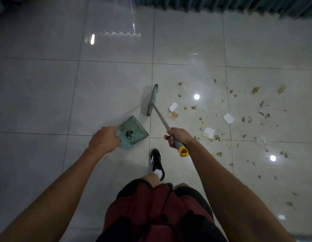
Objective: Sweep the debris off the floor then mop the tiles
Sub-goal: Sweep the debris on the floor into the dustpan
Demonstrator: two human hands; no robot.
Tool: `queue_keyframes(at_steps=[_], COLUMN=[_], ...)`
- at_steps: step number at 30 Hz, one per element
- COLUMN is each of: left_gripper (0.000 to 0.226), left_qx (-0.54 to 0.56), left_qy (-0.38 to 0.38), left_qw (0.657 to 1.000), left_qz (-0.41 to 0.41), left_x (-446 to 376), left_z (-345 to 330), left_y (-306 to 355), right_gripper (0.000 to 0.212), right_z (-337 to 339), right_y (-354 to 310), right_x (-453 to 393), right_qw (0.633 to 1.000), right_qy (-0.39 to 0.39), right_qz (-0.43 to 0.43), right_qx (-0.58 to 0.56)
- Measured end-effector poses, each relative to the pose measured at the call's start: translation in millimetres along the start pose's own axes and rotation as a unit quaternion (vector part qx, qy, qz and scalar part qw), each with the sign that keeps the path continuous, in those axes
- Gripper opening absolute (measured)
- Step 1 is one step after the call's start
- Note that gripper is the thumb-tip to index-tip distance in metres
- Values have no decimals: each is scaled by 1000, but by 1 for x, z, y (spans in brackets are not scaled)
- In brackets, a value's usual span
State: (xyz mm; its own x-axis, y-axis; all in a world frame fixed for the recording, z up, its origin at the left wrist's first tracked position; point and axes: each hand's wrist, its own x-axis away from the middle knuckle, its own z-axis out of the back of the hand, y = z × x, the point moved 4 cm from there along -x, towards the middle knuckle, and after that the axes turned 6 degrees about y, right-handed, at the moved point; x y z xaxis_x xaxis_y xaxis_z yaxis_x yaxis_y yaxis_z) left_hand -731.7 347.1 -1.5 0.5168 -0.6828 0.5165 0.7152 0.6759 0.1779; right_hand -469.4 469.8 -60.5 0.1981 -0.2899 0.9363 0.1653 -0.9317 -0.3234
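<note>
Pale glossy tiles (pixel 116 84) filled the head view, and the debris (pixel 239 117) lay scattered across the right half of the floor: brownish scraps, small crumbs and a few white paper pieces. The right hand (pixel 176 137) was curled tight round the grey handle of the broom (pixel 152 101), just above its yellow end cap, with the green broom head resting on the tiles to the far left of the hand. The left hand (pixel 103 141) gripped the handle of the green dustpan (pixel 132 132), which sat tilted near the floor and already seemed to hold a small dark scrap.

The sweeping looked barely begun, since nearly all the debris lay to the right of the broom head, well apart from the dustpan. To do this step well, the broom would best be carried past the far right scraps and drawn leftward in short overlapping strokes, gathering one heap before the pan's lip is pressed flat on the tile.
</note>
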Motion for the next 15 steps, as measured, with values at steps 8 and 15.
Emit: queue_keyframes(at_steps=[8, 15], left_gripper=[17, 22], left_qx=[5, -22], left_qy=[-6, -10], left_qw=[1000, 1000], left_qz=[6, -10], left_x=[-9, -22], left_z=[-4, -12], left_y=[-24, -33], right_gripper=[9, 11], right_z=[-29, -12], right_y=[-16, -13], right_x=[-29, -57], right_qw=[1000, 984], right_qy=[-15, 36], right_qz=[-22, -11], right_qx=[16, 172])
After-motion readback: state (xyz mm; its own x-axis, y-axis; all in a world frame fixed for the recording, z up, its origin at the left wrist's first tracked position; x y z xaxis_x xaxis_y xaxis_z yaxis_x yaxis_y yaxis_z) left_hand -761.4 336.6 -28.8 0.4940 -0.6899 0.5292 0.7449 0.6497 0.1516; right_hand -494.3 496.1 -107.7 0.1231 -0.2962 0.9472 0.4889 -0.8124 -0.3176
